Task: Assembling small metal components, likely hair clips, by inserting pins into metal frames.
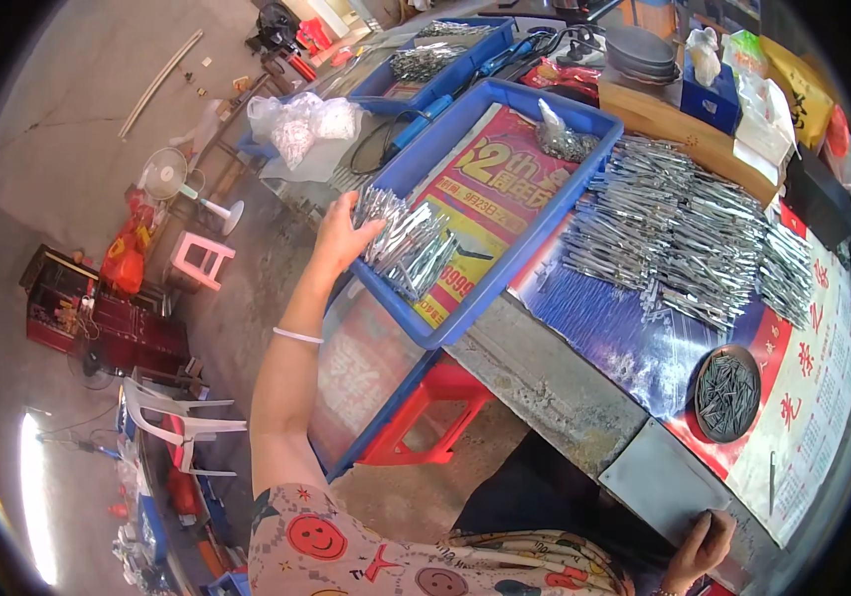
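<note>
Workshop: a concrete-floored shop, seen from above, with a small fan (164, 174), a pink stool (200, 260) and white plastic chairs (179, 417) scattered along the left side.

Tabletop: a long grey tabletop (555, 382) runs up the right of the view, covered with printed red and blue sheets, apparently as a liner under the loose metal.

Blue tray: a shallow blue tray (545, 214) juts off the tabletop's left edge, propped over a red stool (430, 417); the overhang puts it within easy reach of the seated person. A printed poster lines its floor.

Second tray: another blue tray (442, 55) of similar silver pieces sits farther back, just beyond the first.

Metal heap: a broad pile of silver metal strips (684, 233) lies on the tabletop to the right of the tray, laid roughly parallel.

Left hand: the left hand (341, 233) reaches out at arm's length, its grip closed around a bundle of silver strips (408, 246) just inside the tray's near-left corner, the strips kept aligned in one fistful.

Right hand: the right hand (701, 549) rests at the tabletop's near edge, well apart from the metal; at the picture's rim, whether its grip is open or closed cannot be told, though nothing appears in it.

Dish: a round dark dish (728, 394) of small dark pins, possibly nails, sits near the table's front.
</note>
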